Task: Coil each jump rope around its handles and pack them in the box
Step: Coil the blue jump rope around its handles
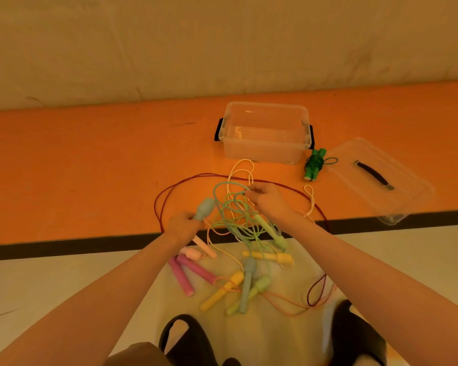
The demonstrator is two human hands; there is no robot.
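My left hand grips a pale blue jump rope handle lifted above the floor. My right hand pinches a light blue-green cord in a tangle of cords. Below lie loose handles: pink, yellow, pale blue and light green. A dark red rope loops widely around the tangle. The open clear box stands beyond on the orange floor. A coiled dark green jump rope lies just right of the box.
The box's clear lid with a black handle lies to the right. A black line divides the orange floor from the pale floor. My feet in black sandals are at the bottom. A pale wall runs behind.
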